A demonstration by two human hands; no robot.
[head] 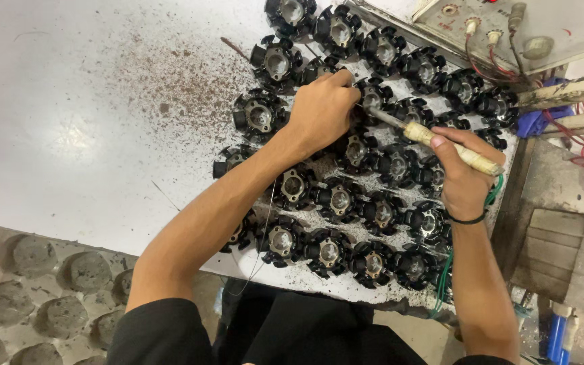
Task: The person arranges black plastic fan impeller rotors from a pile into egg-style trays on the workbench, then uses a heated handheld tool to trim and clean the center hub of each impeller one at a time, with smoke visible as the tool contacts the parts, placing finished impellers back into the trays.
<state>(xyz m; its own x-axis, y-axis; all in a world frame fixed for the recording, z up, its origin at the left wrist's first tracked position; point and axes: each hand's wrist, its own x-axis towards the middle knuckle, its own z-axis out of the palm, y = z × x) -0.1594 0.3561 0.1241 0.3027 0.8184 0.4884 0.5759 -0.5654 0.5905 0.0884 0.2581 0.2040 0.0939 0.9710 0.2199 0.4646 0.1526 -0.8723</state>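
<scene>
Steadying one black round coil-wound stator (366, 101) near the far edge of the white worktable (89, 122), the left hand (319, 111) curls closed on it; the right hand (464, 179) grips a tape-wrapped soldering iron (434, 138), whose tip wants a firm, brief touch

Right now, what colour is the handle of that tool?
Pale cream, somewhat grimy, on the soldering tool; head view.

Stators (341, 200) have glossy black plastic arms round dull grey metal cores; the iron (441, 143) has a matt, worn cream wrapped handle and a metal shaft; the table (69, 122) is smooth, faintly glossy white, speckled with gritty dust; wood (566, 253) is rough and grey.
</scene>
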